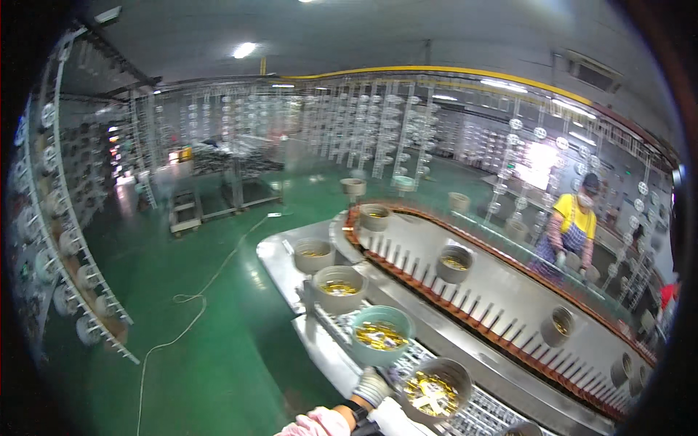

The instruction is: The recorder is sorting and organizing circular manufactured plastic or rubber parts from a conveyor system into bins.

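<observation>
My left hand (372, 386), in a pale striped knit glove, reaches in from the lower edge with a pink sleeve and a black wristband. Its fingers curl around something dark between two tubs; what they hold is hidden. Just beyond it stands a pale green tub (401, 320) of shiny gold pieces. Nearest on the right is a grey tub (466, 381) holding gold and white pieces. Two more grey tubs (361, 282) with gold pieces line up farther along the metal rack (486, 410). A white thing (396, 419) lies by my wrist. My right hand is out of view.
An oval conveyor (502, 287) with upright brown pegs carries several grey tubs. Across it, a person (571, 227) in a yellow top and checked apron works. Hanging racks of round parts (73, 240) stand left; a pale cable (206, 294) crosses the green floor.
</observation>
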Demonstrator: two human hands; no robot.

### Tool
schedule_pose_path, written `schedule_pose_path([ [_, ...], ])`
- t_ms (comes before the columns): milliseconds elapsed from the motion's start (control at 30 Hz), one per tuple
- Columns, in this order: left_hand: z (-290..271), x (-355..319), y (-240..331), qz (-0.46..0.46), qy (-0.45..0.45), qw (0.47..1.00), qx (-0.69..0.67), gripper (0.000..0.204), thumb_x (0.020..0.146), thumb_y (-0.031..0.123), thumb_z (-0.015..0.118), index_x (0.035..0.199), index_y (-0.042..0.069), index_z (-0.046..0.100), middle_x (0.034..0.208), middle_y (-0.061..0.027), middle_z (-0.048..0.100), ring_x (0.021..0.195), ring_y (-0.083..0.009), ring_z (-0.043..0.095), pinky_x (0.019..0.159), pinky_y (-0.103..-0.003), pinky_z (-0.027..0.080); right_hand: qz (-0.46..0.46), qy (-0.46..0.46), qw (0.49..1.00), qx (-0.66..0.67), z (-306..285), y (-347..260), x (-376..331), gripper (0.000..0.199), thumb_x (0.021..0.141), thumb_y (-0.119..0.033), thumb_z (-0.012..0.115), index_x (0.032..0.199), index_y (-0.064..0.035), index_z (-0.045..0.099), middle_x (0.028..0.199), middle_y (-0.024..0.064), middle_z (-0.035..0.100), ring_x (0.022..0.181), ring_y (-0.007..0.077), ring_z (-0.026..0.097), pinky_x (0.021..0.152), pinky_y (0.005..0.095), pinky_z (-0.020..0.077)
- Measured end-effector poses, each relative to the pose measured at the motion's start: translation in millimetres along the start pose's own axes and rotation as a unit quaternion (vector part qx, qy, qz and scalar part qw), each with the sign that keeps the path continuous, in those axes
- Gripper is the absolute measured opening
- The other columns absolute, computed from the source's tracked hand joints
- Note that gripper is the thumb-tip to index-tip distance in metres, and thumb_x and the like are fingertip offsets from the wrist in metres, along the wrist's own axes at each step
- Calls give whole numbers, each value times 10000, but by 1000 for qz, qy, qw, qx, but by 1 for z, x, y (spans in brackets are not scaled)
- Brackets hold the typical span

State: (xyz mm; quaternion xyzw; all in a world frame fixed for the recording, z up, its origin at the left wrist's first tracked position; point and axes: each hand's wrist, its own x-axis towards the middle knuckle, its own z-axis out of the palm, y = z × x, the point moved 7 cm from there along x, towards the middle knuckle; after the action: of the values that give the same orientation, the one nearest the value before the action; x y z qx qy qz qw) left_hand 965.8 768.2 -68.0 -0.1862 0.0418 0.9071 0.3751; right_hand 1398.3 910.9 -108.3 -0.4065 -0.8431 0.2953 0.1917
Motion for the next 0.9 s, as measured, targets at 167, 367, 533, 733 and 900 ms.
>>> schedule_pose_path([
  [167,39,-94,-3,56,-85,991,91,420,753,500,532,930,119,542,790,-60,569,673,-192,539,628,-364,471,-49,-80,995,20,33,-17,-15,350,829,-287,447,1104,-82,520,1139,146,499,1071,270,453,926,347,328],
  [367,44,-220,3,119,-141,964,193,518,752,567,467,974,104,526,744,-49,557,618,-184,526,640,-346,479,-117,-178,975,60,61,-2,-35,367,829,-303,455,1112,-77,511,1153,150,486,1086,267,439,934,338,320],
  [533,57,-343,-56,217,-137,931,258,638,726,581,479,1100,63,488,941,-74,557,771,-191,527,697,-371,459,-165,-244,951,97,71,46,-47,382,828,-317,461,1120,-74,503,1166,154,475,1098,264,427,940,330,313],
  [733,34,-442,-91,265,-90,925,258,575,720,552,509,984,41,533,925,-132,559,735,-229,540,839,-499,419,-183,-296,930,116,89,108,-65,401,828,-333,469,1128,-69,495,1181,159,462,1113,260,413,948,320,304],
  [900,33,-507,-90,412,-54,875,248,467,666,538,576,806,95,532,664,-26,498,585,-176,476,568,-308,411,-198,-324,917,120,121,157,-86,417,828,-347,476,1136,-66,487,1193,163,451,1126,257,401,955,312,297],
])
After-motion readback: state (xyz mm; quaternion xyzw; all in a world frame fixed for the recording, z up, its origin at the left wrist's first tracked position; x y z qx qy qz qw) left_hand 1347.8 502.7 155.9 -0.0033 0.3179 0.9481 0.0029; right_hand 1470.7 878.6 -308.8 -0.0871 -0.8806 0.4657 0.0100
